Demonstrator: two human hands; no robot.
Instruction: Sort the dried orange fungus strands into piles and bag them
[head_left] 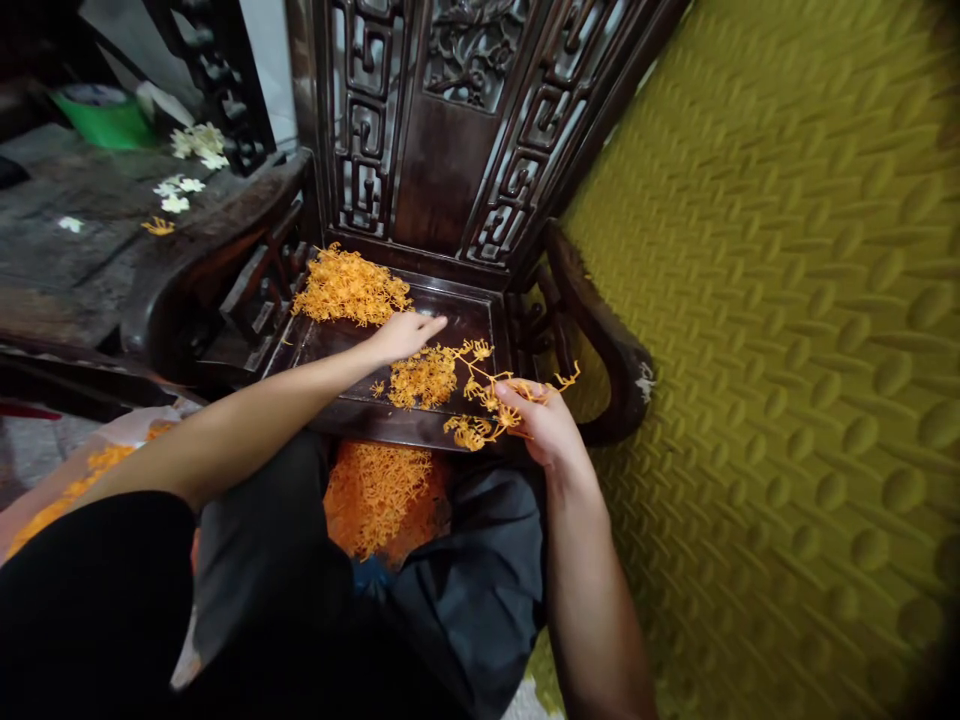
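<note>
My right hand (pixel 544 415) is closed around orange branched plastic sprigs (pixel 480 385), whose curled, flower-like tips fan out to the left. My left hand (pixel 405 337) hovers palm down over the seat, with one finger stretched out and the others largely hidden. Just below it lies a small loose pile of orange pieces (pixel 424 378) on the dark wooden chair seat (pixel 472 315). A bigger heap of similar orange pieces (pixel 349 287) rests at the seat's back left corner, behind my left hand.
Between my knees is a bag of orange sprigs (pixel 382 495); another pale bag (pixel 97 460) stands at left. The chair has carved armrests (pixel 600 330). A side table (pixel 67 260) bears white flower pieces (pixel 176 190) and a green tape roll (pixel 105 115). Green textured padding (pixel 787 300) covers the right side.
</note>
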